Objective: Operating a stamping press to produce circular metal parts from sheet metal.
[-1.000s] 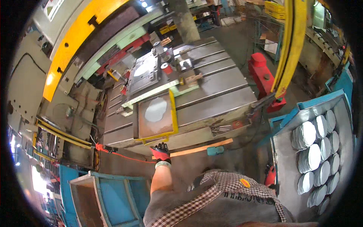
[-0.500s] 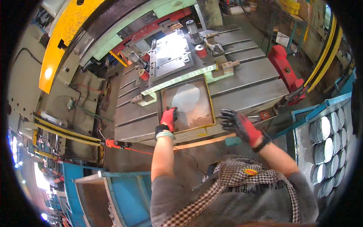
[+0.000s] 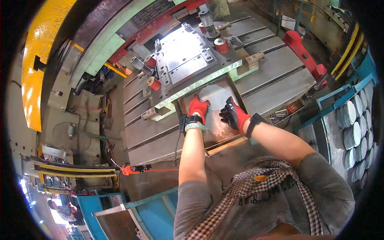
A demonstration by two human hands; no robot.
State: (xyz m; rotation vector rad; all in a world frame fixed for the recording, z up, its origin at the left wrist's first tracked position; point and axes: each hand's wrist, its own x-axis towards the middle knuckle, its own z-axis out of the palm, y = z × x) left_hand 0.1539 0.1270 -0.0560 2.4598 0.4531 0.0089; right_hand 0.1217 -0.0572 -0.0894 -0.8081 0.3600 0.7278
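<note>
Both my hands wear red gloves with dark palms and fingers. They are over a shallow brown tray (image 3: 219,143) at the front of the press table. In it lies a flat, pale grey, roundish piece (image 3: 216,95) with an uneven outline; whether it is sheet metal or a wet patch I cannot tell. My left hand (image 3: 199,109) is at its left edge, the fingers mostly hidden under the back of the glove. My right hand (image 3: 235,115) is at its right edge, fingers loosely bent and apart, with nothing visible in them.
Behind the tray stands a die with a shiny plate (image 3: 184,52), spring posts (image 3: 206,23) and red cylinders (image 3: 221,45). A blue rack (image 3: 320,105) at right holds stacked round metal discs (image 3: 352,134). A red-orange tool (image 3: 129,169) with a cord lies at left.
My right hand has moved left and in over the tray. My left hand has shifted up and right, deeper into the tray. The whole view has also shifted with my head.
</note>
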